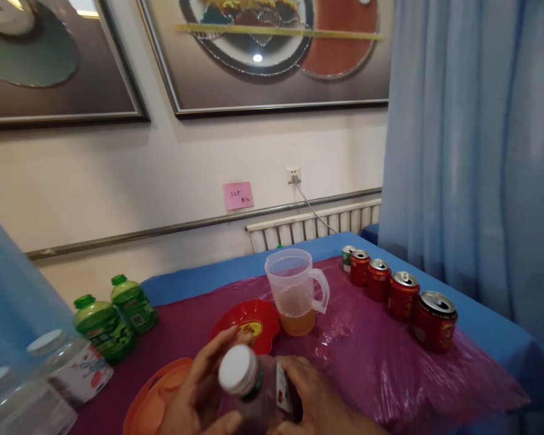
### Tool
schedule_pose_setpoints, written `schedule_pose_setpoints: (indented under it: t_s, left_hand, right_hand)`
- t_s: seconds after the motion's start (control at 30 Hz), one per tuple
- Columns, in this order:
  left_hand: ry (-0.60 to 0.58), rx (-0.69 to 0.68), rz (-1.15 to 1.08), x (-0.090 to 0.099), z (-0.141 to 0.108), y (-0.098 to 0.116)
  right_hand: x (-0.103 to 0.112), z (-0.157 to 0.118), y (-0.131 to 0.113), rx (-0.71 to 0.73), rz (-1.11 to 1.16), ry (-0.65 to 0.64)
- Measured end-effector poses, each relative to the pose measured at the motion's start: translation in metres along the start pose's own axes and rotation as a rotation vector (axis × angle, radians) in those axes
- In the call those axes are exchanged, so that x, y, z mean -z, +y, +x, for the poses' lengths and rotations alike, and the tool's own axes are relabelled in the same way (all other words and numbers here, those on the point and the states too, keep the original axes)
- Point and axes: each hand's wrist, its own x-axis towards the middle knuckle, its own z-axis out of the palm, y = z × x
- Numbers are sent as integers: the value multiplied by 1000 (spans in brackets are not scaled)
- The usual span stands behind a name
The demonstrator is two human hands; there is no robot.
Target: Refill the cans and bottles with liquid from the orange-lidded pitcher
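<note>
At the bottom centre, a clear bottle [263, 393] with a white screw cap and a label stands between my two hands. My right hand [315, 393] grips its right side, fingers wrapped round it. My left hand [198, 389] curls about its left side, with the thumb in front; the bottle's lower part is out of frame. Just beyond the fingers lies a red scalloped plate [268, 329] with a yellow centre. Behind it a translucent measuring jug [294, 290] holds some amber liquid, its handle to the right. An orange plate [138, 402] shows beside my left wrist.
Several red drink cans [435, 320] and a green-white can [347, 258] line the table's right side. Two green bottles [104, 326] and two clear white-lidded jars [70, 365] stand at left. Purple plastic sheeting [367, 362] covers the blue tablecloth [194, 283]. Blue curtains [457, 151] hang at right.
</note>
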Motion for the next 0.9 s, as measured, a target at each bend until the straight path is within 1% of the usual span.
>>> schedule_pose_setpoints:
  t_s: [0.1,0.13,0.2,0.27,0.3,0.33,0.4,0.43,0.5,0.53,0.6,0.63,0.67,0.73,0.77,0.83,0.9]
  left_hand:
    - [-173,-1,49,-8,-10,-14]
    - [-204,15,92,-11,-14,-17]
    - [-219,43,156,-17,-21,-19]
    - [-198,37,177,-19,-28,-17]
    - [-166,25,183,-17,-31,-15]
    - [-114,15,197,-13,-35,-12]
    - [53,16,246,1,-42,-8]
    - [150,30,275,13,-45,-6]
    - [364,72,331,43,-52,-1]
    - [457,90,368,62,-55,1]
    - [733,122,480,104,-59,4]
    - [821,156,549,126,-61,6]
    - [873,180,620,147,-62,7]
    - [918,256,792,186,-65,8]
    - [941,298,888,203,-67,8]
    - [951,352,974,227,-71,6]
    - [938,359,964,239,-73,1]
  right_hand:
    - [-4,-4,6,41,41,9]
    - [-5,-5,9,61,43,4]
    - [-8,-9,14,95,26,-27]
    - [-10,-14,20,117,0,-49]
    - [-10,-16,24,131,-8,-41]
    - [-11,-19,28,147,-12,-15]
    - [-12,-25,37,178,-16,74]
    - [-13,-28,41,186,-23,113]
    - [-15,-31,46,170,-33,196]
    - [-16,-32,48,149,-29,236]
    - [-19,-32,48,122,9,316]
    - [-20,-31,48,114,36,348]
    - [-21,-30,47,111,62,372]
    - [-20,-27,46,104,101,390]
    - [-20,-26,45,91,112,393]
    - [-18,-26,42,68,121,390]
    - [-17,-29,37,58,123,395]
